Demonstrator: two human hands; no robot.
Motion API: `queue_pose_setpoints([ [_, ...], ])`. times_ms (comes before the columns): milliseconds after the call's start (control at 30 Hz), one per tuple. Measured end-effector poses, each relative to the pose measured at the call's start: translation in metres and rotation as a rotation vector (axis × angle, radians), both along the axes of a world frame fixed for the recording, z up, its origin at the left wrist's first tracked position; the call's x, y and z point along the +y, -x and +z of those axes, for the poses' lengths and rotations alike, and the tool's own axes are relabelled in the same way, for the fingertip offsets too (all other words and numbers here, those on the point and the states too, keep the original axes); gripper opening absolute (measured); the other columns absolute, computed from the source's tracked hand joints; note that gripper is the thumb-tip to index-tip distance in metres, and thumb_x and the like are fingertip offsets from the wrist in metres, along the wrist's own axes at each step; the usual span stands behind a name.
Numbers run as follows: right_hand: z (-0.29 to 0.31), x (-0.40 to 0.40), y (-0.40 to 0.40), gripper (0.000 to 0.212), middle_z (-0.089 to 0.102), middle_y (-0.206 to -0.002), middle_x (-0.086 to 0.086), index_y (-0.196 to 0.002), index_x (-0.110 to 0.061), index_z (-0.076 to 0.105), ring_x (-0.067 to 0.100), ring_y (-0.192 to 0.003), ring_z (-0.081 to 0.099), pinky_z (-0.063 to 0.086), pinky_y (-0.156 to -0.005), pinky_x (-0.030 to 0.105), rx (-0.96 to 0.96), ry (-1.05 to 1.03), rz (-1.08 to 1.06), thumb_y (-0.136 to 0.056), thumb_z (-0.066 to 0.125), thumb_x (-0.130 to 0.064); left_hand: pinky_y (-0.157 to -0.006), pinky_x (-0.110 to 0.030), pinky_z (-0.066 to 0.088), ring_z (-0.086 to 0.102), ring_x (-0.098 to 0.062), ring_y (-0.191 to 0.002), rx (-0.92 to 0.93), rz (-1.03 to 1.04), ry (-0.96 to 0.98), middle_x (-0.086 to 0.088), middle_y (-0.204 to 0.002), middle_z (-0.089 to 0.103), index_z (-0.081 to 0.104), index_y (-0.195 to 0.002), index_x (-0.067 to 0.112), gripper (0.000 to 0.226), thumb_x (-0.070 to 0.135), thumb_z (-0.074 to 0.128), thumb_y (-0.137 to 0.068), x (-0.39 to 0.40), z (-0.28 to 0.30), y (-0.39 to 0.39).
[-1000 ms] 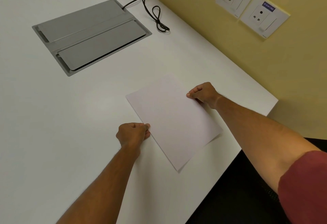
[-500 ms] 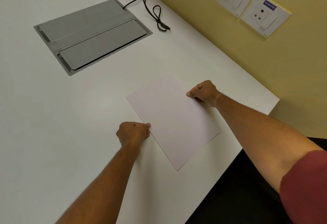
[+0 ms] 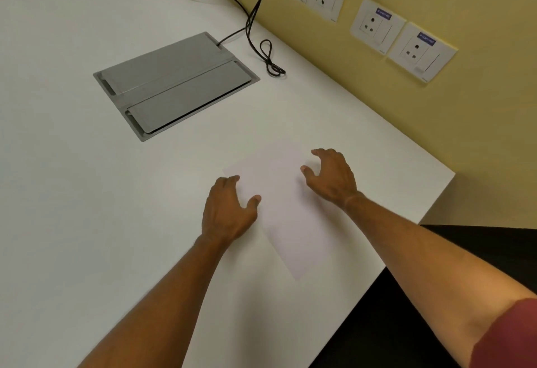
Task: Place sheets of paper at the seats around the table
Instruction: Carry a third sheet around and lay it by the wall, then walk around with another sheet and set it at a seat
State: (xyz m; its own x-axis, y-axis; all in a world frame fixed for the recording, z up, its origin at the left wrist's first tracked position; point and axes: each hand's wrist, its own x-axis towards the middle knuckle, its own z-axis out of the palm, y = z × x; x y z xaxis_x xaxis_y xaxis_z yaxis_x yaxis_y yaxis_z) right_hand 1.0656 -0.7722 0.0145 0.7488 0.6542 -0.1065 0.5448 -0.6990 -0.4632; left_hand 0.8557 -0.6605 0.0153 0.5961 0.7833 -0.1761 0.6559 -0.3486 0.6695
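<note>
One white sheet of paper point(image 3: 283, 208) lies flat on the white table point(image 3: 87, 208), near its right corner and turned at an angle to the edge. My left hand point(image 3: 229, 210) is over the sheet's left edge, fingers spread and holding nothing. My right hand point(image 3: 331, 176) hovers over the sheet's right edge, fingers apart and curled, also holding nothing. Both hands hide a little of the paper's sides.
A grey flip-lid cable box point(image 3: 174, 85) is set into the table farther back. A black cable point(image 3: 261, 42) runs from it up to wall sockets point(image 3: 418, 51) on the yellow wall. A dark chair point(image 3: 436, 295) sits below the table's right edge.
Both hands have let go of the sheet and opened; it now rests flat on the table. The view has pulled back, showing more of the wall and cable.
</note>
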Motion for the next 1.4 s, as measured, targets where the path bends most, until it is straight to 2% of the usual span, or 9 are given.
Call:
queue_pose_setpoints([
  [133,0.016,-0.004,0.027,0.07,0.04,-0.153,0.009,-0.149,-0.014,0.037,0.028,-0.138,0.036,0.032,-0.109,0.044,-0.168,0.011,0.074,-0.089,0.057,-0.046,-0.119,-0.042,0.021,0.019,-0.027,-0.149,0.058,-0.148,-0.202,-0.008,-0.163,0.02,0.017,-0.156,0.016,0.088,0.056,0.056,-0.089,0.007,0.019,0.007],
  [233,0.032,-0.007,0.043,0.079,0.027,-0.16,0.012,-0.154,-0.016,0.027,0.031,-0.144,0.028,0.027,-0.113,0.048,-0.253,0.011,0.121,-0.089,0.053,-0.053,-0.121,-0.039,0.005,-0.001,-0.024,-0.153,0.105,-0.215,-0.33,-0.006,-0.166,-0.001,-0.002,-0.157,0.019,0.096,0.07,0.04,-0.088,0.011,0.034,0.014],
  [300,0.045,-0.008,0.054,0.083,0.02,-0.162,0.013,-0.156,-0.017,0.021,0.031,-0.148,0.022,0.024,-0.115,0.049,-0.296,-0.002,0.138,-0.089,0.049,-0.057,-0.119,-0.036,-0.005,-0.008,-0.024,-0.152,0.13,-0.242,-0.419,-0.007,-0.166,-0.009,-0.009,-0.156,0.019,0.098,0.074,0.026,-0.083,0.013,0.046,0.019],
  [400,0.066,-0.007,0.07,0.088,0.016,-0.163,0.014,-0.157,-0.015,0.017,0.031,-0.15,0.018,0.022,-0.117,0.048,-0.376,-0.022,0.146,-0.086,0.04,-0.063,-0.117,-0.036,-0.013,-0.014,-0.024,-0.151,0.152,-0.263,-0.522,-0.008,-0.164,-0.014,-0.014,-0.155,0.019,0.098,0.076,0.018,-0.082,0.017,0.064,0.028],
  [600,0.109,-0.007,0.105,0.091,0.01,-0.165,0.014,-0.157,-0.015,0.011,0.031,-0.152,0.01,0.011,-0.121,0.048,-0.499,-0.074,0.17,-0.087,0.034,-0.067,-0.12,-0.041,-0.013,-0.02,-0.025,-0.15,0.124,-0.268,-0.65,-0.008,-0.163,-0.019,-0.017,-0.153,0.019,0.096,0.076,0.015,-0.083,0.018,0.105,0.055],
  [900,0.167,-0.014,0.174,0.092,0.001,-0.165,0.013,-0.158,-0.015,0.005,0.029,-0.153,0.001,0.004,-0.123,0.048,-0.614,-0.127,0.201,-0.088,0.03,-0.068,-0.121,-0.047,-0.012,-0.026,-0.028,-0.148,0.125,-0.19,-0.825,-0.012,-0.161,-0.025,-0.022,-0.151,0.017,0.098,0.078,0.01,-0.082,0.013,0.17,0.11],
  [1033,0.188,-0.015,0.201,0.092,0.001,-0.165,0.013,-0.158,-0.015,0.004,0.029,-0.153,0.001,0.004,-0.123,0.048,-0.644,-0.169,0.21,-0.088,0.03,-0.07,-0.119,-0.046,-0.016,-0.024,-0.029,-0.148,0.125,-0.145,-0.877,-0.012,-0.162,-0.024,-0.023,-0.151,0.017,0.099,0.079,0.011,-0.082,0.007,0.194,0.137],
  [1200,0.217,-0.015,0.231,0.094,-0.002,-0.165,0.012,-0.158,-0.015,0.001,0.029,-0.153,-0.002,0.0,-0.122,0.047,-0.685,-0.212,0.261,-0.087,0.027,-0.072,-0.121,-0.05,-0.011,-0.023,-0.031,-0.149,0.129,-0.073,-0.923,-0.013,-0.162,-0.023,-0.025,-0.15,0.017,0.1,0.08,0.011,-0.081,0.0,0.224,0.177],
  [1400,0.247,-0.022,0.265,0.095,-0.001,-0.165,0.014,-0.158,-0.012,0.003,0.03,-0.153,0.0,0.003,-0.123,0.051,-0.718,-0.304,0.357,-0.087,0.031,-0.07,-0.12,-0.05,-0.011,-0.021,-0.031,-0.149,0.16,0.046,-0.968,-0.012,-0.163,-0.021,-0.018,-0.153,0.017,0.102,0.08,0.013,-0.08,-0.023,0.256,0.228],
])
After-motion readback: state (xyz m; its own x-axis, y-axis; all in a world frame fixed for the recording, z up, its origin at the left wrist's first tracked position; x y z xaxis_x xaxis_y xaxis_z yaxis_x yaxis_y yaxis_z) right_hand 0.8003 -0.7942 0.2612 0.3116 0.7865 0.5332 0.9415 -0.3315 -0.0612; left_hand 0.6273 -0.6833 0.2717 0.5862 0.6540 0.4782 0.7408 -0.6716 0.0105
